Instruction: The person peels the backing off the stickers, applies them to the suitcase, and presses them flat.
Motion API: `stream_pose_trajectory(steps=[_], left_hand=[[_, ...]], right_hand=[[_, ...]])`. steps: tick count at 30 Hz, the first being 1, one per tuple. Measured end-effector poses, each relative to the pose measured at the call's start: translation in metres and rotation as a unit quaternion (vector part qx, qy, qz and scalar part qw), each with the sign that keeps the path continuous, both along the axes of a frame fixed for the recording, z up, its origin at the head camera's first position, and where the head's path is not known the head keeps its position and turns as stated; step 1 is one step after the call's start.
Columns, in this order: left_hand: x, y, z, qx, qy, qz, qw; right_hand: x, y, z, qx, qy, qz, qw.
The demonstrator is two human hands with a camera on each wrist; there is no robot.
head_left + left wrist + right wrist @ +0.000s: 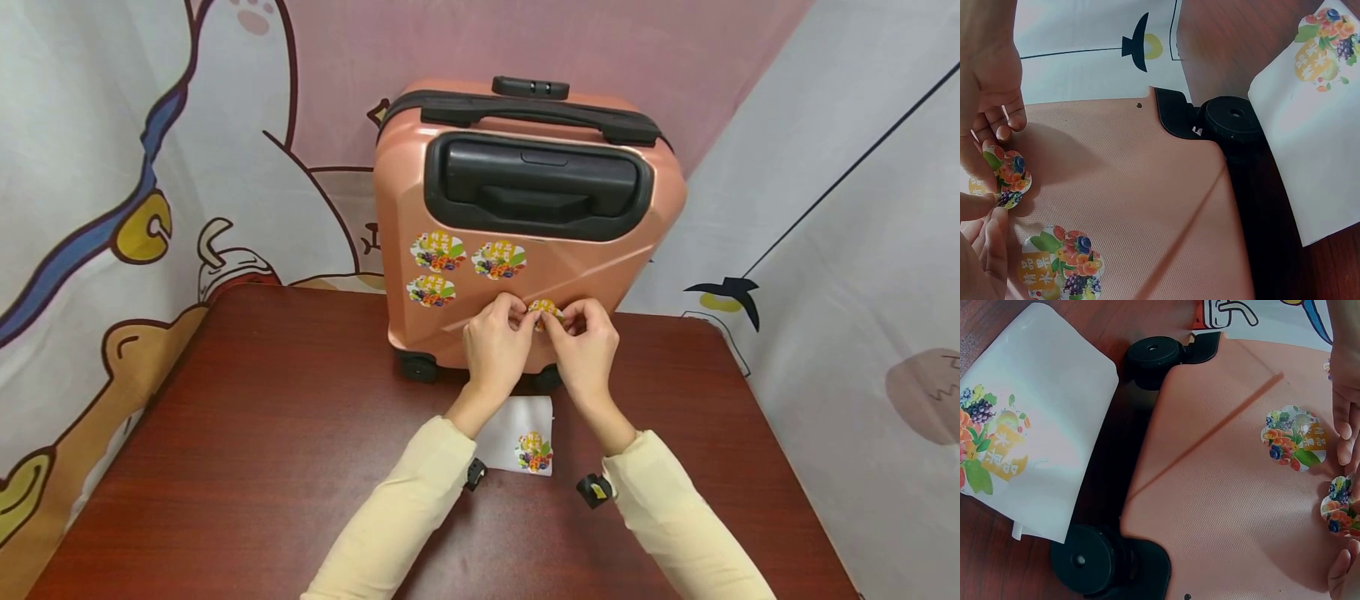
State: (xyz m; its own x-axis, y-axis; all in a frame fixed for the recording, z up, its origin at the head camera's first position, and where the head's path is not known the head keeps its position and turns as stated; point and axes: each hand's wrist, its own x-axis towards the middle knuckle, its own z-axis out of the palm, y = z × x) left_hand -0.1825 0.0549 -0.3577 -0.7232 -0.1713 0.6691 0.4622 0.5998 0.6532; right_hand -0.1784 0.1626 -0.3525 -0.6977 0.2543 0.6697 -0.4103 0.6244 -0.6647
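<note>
A pink hard-shell suitcase (570, 271) stands upright on the table, with three round fruit stickers on its front, one of them the lower sticker (431, 291). Between my two hands is another fruit sticker (545, 311), held close to the suitcase face. My left hand (497, 340) pinches its left edge between thumb and fingers, and my right hand (587, 346) pinches the right edge. In the left wrist view, part of this held sticker (1013, 175) shows between the fingers. Whether its back touches the shell is hidden.
A white backing sheet (517, 421) bearing one fruit sticker (534, 451) lies below the suitcase on the brown table (285, 450). Black wheels (417, 367) support the case. A patterned cloth (330, 75) hangs behind and at the sides.
</note>
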Motion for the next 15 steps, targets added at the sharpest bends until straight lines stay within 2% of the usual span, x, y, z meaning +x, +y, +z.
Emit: stream_pose_trajectory(steps=[15], left_hand=[[-0.0014,-0.0013,-0.0002,-0.017,0.005,0.015,0.9997]], right_hand=[[-0.0018,-0.0022,0.0,0.027,0.024,-0.015,0.999]])
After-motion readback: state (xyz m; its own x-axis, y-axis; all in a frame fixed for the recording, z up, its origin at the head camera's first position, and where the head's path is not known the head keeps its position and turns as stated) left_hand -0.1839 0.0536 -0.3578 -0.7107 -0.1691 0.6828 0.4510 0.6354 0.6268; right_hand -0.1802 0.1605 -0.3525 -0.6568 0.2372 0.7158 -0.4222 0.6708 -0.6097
